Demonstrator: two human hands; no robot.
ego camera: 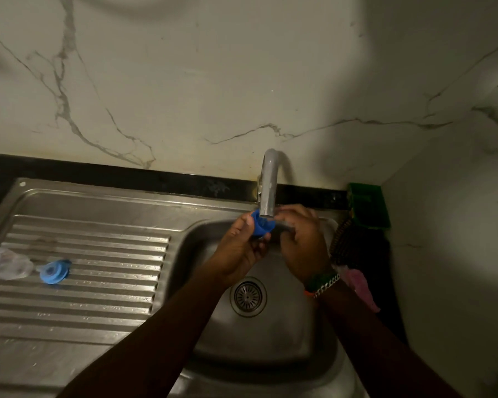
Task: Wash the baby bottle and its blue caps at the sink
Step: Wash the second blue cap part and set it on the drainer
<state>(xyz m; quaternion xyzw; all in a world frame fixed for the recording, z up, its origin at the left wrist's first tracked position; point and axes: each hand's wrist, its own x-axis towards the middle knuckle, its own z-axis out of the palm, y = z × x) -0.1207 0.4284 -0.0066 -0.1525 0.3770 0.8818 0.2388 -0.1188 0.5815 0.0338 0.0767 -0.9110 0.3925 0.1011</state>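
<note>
The left hand (242,242) pinches a blue cap (261,225) right under the tap (268,191) spout, over the sink (202,234) basin; the right hand (299,239) curls round it at three o'clock, its hold unclear. Turning the cap slowly should rinse every side. At nine o'clock, on the draining board (98,254), lie a second blue cap (53,271) and a clear bottle part (6,262).

A home kitchen: a steel sink (270,334) with ribbed drainboard (78,271) at 9 o'clock, tap (268,182) at 12, marble-look wall (184,81) behind.
</note>
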